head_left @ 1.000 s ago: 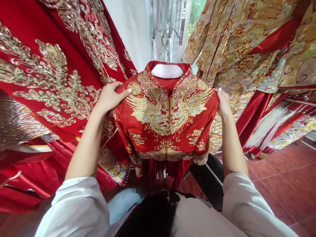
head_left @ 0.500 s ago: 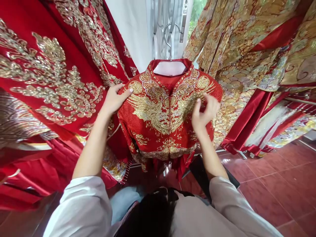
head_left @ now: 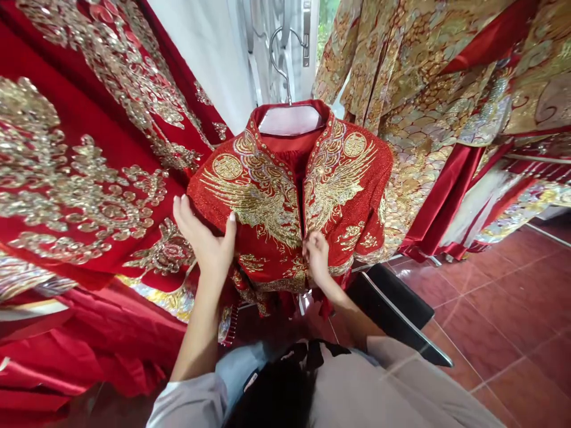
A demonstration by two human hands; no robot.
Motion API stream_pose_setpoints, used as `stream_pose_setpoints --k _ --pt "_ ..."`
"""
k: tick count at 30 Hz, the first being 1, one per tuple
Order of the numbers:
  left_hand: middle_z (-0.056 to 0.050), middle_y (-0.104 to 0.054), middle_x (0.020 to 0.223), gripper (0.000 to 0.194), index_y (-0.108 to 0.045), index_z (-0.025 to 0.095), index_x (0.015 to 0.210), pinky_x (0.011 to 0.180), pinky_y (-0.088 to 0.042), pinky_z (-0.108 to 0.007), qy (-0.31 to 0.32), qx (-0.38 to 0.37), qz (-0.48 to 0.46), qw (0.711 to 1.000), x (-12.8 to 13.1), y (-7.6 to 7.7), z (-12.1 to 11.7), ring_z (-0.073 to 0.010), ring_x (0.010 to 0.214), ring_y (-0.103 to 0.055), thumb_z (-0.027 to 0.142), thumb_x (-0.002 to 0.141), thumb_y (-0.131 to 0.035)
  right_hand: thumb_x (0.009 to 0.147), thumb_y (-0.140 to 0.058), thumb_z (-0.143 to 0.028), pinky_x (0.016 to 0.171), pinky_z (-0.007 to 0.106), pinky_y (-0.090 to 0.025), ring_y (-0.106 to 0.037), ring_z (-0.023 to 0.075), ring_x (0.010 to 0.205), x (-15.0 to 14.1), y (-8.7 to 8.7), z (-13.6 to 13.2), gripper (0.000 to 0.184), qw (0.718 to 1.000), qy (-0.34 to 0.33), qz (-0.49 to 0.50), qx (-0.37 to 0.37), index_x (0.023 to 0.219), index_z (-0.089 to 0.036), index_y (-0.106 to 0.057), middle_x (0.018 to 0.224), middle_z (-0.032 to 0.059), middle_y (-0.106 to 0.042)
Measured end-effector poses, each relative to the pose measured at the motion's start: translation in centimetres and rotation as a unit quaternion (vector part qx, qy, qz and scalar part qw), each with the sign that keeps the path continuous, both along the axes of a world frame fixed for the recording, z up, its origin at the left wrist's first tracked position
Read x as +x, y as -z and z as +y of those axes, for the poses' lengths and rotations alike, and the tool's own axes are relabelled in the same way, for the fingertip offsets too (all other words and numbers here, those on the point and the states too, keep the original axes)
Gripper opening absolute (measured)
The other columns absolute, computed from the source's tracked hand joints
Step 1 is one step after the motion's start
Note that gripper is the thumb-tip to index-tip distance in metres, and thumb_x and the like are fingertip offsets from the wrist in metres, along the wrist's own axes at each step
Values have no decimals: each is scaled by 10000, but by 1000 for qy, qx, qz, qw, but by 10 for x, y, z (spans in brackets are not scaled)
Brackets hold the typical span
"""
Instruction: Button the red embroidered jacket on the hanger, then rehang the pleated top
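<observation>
A red jacket [head_left: 263, 238] with gold embroidered wings and round emblems hangs on a hanger [head_left: 288, 83] in front of me. Its stand collar and upper front edges are parted, showing the red lining. My right hand [head_left: 317, 257] is closed at the lower part of the front opening, fingers pinched on the jacket's edge. By the jacket's left-side shoulder and sleeve, my left hand [head_left: 209, 244] has its thumb and fingers apart; I cannot tell how firmly it touches the cloth.
Red garments with gold sequins [head_left: 107, 196] hang at left, and a gold patterned garment [head_left: 414, 131] at right. A black flat object with a metal edge [head_left: 397, 303] stands on the red tiled floor [head_left: 499, 309]. A white curtain [head_left: 200, 53] hangs behind.
My right hand has moved from the right chest down to the front opening and closed there. The jacket front has parted further. My left hand has dropped from the shoulder, its fingers spread.
</observation>
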State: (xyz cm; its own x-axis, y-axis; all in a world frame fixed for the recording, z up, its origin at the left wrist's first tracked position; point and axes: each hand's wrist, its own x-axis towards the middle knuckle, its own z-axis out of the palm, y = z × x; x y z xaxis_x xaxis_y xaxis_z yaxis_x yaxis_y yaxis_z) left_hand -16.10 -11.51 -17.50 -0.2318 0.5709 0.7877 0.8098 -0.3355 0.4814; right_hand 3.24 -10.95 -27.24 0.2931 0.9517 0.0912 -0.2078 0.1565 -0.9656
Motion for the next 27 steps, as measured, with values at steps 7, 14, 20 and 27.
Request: stream_pose_setpoints --k 7,14,20,27 --pt "-165 -140 1540 834 -128 182 1490 1181 -106 -514 18 15 -4 1000 10 15 2 -331 1437 -103 443 842 -584 553 -418 -249 372 214 -226 -254 82 330 36 111 -76 176 978 53 -92 -177 545 -226 -244 366 -69 -260" --pt "-174 -480 1268 631 -430 105 1367 1034 -376 -438 -40 88 -20 995 -5 -11 48 -277 1199 -470 460 862 -565 683 -562 -285 705 346 -468 -578 199 671 149 -15 -46 182 907 249 -331 -72 834 -195 -609 747 55 -627" --pt "-61 -598 866 304 -660 89 947 841 -428 -332 -43 105 -42 993 -33 -34 74 -191 873 -544 283 936 -426 817 -483 -596 1064 438 -375 -403 253 1318 166 -136 25 659 795 252 -499 234 1350 -214 -418 1409 120 -432" --pt "13 -552 700 284 -582 102 835 628 -479 -254 206 -72 -89 972 -58 -65 111 -97 624 -507 331 953 -463 874 -206 -702 794 397 -527 -653 222 828 212 -119 92 671 872 141 -414 219 925 -194 -641 797 88 -667"
